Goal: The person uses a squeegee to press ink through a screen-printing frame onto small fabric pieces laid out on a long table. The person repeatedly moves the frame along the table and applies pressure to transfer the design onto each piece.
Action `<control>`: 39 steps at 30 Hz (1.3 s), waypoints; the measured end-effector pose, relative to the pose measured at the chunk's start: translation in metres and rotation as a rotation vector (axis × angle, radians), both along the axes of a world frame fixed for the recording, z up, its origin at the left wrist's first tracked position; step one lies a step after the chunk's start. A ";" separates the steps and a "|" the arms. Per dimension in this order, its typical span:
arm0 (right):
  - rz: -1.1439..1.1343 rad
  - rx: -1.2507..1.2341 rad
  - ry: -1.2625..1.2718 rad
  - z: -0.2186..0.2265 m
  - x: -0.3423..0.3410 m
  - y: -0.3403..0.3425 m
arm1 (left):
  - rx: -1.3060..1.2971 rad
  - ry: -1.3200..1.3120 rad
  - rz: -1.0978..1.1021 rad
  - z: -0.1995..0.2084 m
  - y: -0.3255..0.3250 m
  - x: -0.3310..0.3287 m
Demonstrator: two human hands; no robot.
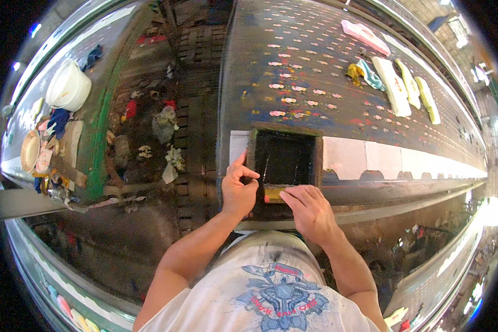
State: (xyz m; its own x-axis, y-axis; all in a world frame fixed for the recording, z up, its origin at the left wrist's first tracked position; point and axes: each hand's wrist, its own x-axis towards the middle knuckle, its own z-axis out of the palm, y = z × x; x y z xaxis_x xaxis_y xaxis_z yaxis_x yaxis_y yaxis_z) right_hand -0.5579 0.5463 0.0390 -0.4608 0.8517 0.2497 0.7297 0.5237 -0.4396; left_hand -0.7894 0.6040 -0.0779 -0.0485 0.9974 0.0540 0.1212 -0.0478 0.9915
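Note:
A dark wooden screen printing frame point(318, 157) lies over white fabric pieces at the near edge of the long table, its mesh black with ink. My left hand point(239, 188) is at the frame's left side, fingers curled around that edge, forefinger pointing up along it. In my right hand point(310, 209), thumb and fingers pinch a yellow squeegee point(273, 195) lying along the frame's near side. The squeegee's right end is hidden under my fingers.
A row of white fabric pieces point(390, 159) runs right along the table edge. Folded pale cloths point(392, 86) lie farther back on the patterned tabletop point(310, 55). At left, a white bucket point(69, 86) and a bowl point(30, 150) stand on another table. Between the tables, scraps litter the floor.

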 end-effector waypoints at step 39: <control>-0.056 0.013 0.315 -0.021 0.025 -0.013 | 0.084 0.261 -0.002 0.037 -0.009 0.022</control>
